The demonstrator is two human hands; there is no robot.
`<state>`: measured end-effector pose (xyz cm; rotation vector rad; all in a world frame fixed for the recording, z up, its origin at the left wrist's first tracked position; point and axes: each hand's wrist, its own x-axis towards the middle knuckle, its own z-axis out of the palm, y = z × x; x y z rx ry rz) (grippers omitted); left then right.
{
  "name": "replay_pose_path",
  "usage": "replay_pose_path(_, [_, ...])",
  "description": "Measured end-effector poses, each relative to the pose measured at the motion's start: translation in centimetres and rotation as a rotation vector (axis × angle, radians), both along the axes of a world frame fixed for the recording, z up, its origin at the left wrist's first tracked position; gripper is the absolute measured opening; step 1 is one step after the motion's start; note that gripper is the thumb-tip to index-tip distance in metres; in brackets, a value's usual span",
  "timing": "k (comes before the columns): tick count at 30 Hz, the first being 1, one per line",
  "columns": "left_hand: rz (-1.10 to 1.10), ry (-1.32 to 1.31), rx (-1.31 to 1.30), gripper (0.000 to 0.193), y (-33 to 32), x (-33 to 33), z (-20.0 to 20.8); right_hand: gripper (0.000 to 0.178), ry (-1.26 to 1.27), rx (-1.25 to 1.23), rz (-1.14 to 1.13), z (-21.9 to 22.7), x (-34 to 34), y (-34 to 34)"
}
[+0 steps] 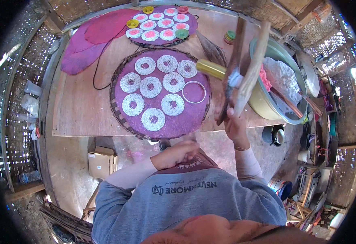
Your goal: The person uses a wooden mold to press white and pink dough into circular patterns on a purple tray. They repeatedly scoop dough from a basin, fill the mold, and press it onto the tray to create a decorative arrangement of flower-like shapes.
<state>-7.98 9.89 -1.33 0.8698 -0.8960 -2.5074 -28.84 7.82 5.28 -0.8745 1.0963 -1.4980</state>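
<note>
My right hand (235, 125) grips the lower end of a wooden press (253, 71) made of two thick sticks, held upright at the table's front edge. A yellow metal tube (211, 68) points left from it, and white dough (235, 79) shows between the sticks. My left hand (178, 154) rests in front of my shirt with fingers curled; whether they hold anything is hidden. Left of the press, a round tray (113, 95) with a purple mat carries several white lacy dough rings (143, 88) and a thin white hoop (204, 95) on its right side.
A large green basin (263, 106) with white dough (283, 77), pink dough (264, 77) and wooden handles stands right. Farther back, another purple tray (195, 25) holds pink-centred rings and small coloured bowls. Pink mats (80, 53) lie at far left. A cardboard box (101, 163) sits below the table.
</note>
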Motion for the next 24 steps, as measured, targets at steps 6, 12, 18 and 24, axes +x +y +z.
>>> replay_pose_path(6, [0.479,0.039,0.412,0.037,1.3,-0.1,-5.2,0.046,0.024,-0.012,0.078,-2.0,-3.0,-0.8])
replay_pose_path(12, [0.775,-0.395,-0.129,0.032,2.2,-0.3,-4.0,0.035,0.040,-0.048,0.098,-0.5,-4.1,0.1])
replay_pose_path(18, [1.294,-0.129,-0.272,0.028,1.6,6.0,-3.1,0.035,-0.014,-0.065,0.202,-1.2,-7.3,1.2])
replay_pose_path(24, [1.510,0.084,-0.157,0.039,1.2,10.6,-1.6,0.037,-0.155,-0.045,0.228,-1.6,-7.9,1.0])
